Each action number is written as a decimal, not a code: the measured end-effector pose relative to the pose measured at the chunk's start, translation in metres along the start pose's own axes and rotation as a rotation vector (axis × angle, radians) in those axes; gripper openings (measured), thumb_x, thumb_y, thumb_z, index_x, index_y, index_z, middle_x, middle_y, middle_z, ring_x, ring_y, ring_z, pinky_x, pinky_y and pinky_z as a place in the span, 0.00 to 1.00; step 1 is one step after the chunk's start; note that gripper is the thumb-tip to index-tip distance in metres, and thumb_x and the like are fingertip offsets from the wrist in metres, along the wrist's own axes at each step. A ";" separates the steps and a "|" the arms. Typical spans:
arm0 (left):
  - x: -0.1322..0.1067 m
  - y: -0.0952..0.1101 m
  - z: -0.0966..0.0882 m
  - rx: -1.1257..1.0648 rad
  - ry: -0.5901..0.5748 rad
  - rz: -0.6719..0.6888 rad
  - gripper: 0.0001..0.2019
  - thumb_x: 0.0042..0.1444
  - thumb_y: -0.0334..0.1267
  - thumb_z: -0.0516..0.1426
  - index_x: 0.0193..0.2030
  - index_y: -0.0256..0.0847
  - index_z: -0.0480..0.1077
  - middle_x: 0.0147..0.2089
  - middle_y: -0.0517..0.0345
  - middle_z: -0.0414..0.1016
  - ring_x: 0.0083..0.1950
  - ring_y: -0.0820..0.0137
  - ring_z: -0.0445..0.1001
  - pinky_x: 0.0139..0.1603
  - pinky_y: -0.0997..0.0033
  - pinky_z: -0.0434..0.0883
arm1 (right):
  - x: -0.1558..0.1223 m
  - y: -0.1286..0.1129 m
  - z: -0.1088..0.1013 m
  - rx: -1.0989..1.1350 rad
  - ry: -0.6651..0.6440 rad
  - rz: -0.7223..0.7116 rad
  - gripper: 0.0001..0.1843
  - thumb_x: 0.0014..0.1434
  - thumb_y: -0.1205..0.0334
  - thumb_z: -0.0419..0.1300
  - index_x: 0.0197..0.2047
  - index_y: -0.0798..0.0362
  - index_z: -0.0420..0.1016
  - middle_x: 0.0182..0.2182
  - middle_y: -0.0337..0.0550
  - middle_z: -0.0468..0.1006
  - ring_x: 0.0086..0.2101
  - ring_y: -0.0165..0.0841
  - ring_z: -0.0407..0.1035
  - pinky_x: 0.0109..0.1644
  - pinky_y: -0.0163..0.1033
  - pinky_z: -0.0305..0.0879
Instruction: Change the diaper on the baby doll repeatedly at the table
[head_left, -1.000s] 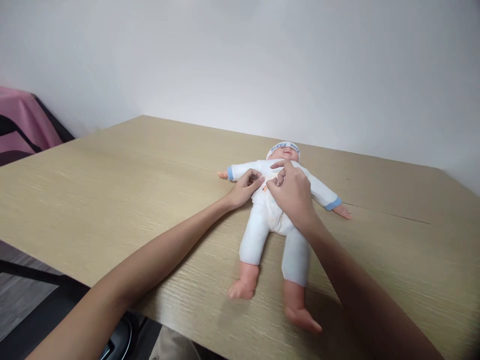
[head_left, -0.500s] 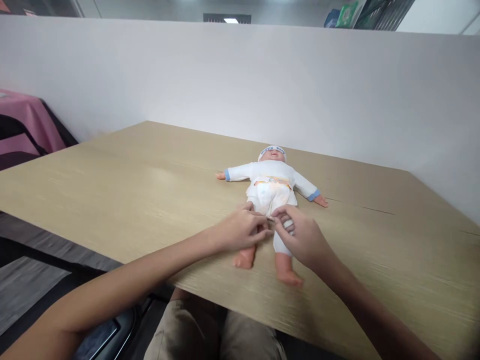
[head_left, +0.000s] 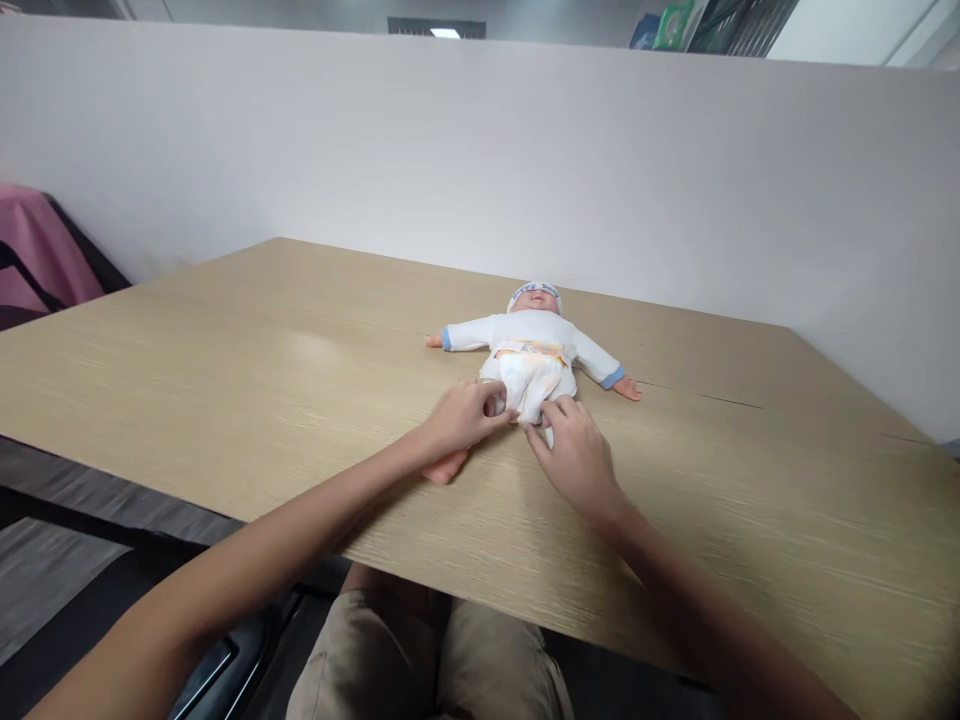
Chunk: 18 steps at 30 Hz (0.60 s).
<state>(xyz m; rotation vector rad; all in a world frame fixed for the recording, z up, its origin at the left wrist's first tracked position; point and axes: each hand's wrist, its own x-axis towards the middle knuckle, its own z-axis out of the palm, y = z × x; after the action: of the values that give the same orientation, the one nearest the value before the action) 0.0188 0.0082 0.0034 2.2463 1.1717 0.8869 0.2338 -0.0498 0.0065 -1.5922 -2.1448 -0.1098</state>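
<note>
A baby doll (head_left: 534,328) in a white top with blue cuffs lies on its back, arms spread, head away from me. Around its hips is a white diaper (head_left: 531,378) with an orange-patterned waist strip. My left hand (head_left: 469,412) is closed, thumb and fingers pinching the diaper's lower left edge by the leg. Opposite it, my right hand (head_left: 574,450) has its fingertips closed on the lower right edge. One bare foot (head_left: 447,468) shows under my left wrist. The doll's other leg is hidden by my right hand.
The doll lies on a wide wood-toned table (head_left: 300,360) with thin seams. A white partition (head_left: 450,150) rises behind it. Pink cloth (head_left: 37,240) hangs over a dark chair at the far left. My knees are below the table's front edge.
Both hands have shifted a little away from me along the diaper and spread slightly apart. The doll's left-side foot has swung outward, and the other foot has gone from sight. The view has shifted slightly.
</note>
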 end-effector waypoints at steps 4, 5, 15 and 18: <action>-0.001 -0.002 -0.001 -0.004 0.010 0.089 0.15 0.71 0.50 0.62 0.35 0.45 0.70 0.37 0.56 0.75 0.41 0.60 0.73 0.45 0.62 0.66 | -0.005 0.003 0.001 0.094 0.038 0.010 0.08 0.75 0.54 0.59 0.47 0.47 0.77 0.49 0.54 0.80 0.49 0.52 0.74 0.51 0.52 0.70; -0.002 -0.002 -0.001 -0.025 0.015 0.113 0.14 0.71 0.49 0.62 0.37 0.45 0.71 0.43 0.53 0.76 0.46 0.59 0.74 0.49 0.60 0.69 | -0.006 0.003 0.000 0.119 0.042 0.017 0.08 0.74 0.54 0.60 0.48 0.47 0.78 0.50 0.54 0.80 0.49 0.52 0.74 0.52 0.53 0.70; -0.003 0.000 -0.004 -0.128 0.010 0.138 0.08 0.73 0.46 0.60 0.43 0.46 0.72 0.53 0.49 0.81 0.58 0.52 0.76 0.62 0.51 0.70 | -0.006 0.003 -0.001 0.292 -0.006 0.074 0.10 0.72 0.51 0.61 0.50 0.46 0.76 0.51 0.51 0.84 0.48 0.52 0.73 0.56 0.57 0.68; -0.003 0.000 -0.003 -0.123 0.011 0.085 0.10 0.71 0.46 0.61 0.40 0.46 0.70 0.42 0.54 0.77 0.50 0.55 0.74 0.54 0.55 0.69 | -0.005 0.002 0.001 0.310 0.006 0.141 0.11 0.70 0.49 0.63 0.50 0.45 0.75 0.43 0.50 0.84 0.46 0.52 0.73 0.50 0.54 0.69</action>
<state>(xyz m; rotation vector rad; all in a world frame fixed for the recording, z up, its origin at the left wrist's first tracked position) 0.0155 0.0061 0.0042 2.2078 1.0049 0.9780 0.2365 -0.0538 0.0034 -1.5481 -1.9258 0.2515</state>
